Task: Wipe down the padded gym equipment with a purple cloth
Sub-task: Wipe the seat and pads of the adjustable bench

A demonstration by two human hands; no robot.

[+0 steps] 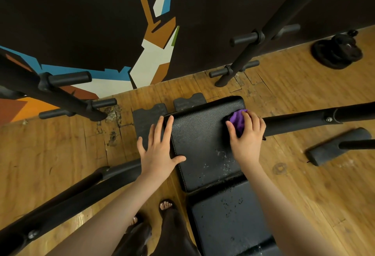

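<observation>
**Cloth on the right edge of the bench pad**

I am pressing the purple cloth (237,121) with my right hand (248,136), fingers curled over it, on the far right edge of the black padded bench (203,146). My left hand (159,146) is lying flat with fingers spread, released, on the pad's left edge.

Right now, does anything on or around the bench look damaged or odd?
Yes. The black pad has pale scuffed flecks near the right hand. The wooden floor is chipped and cracked beside the left rack foot.
</observation>
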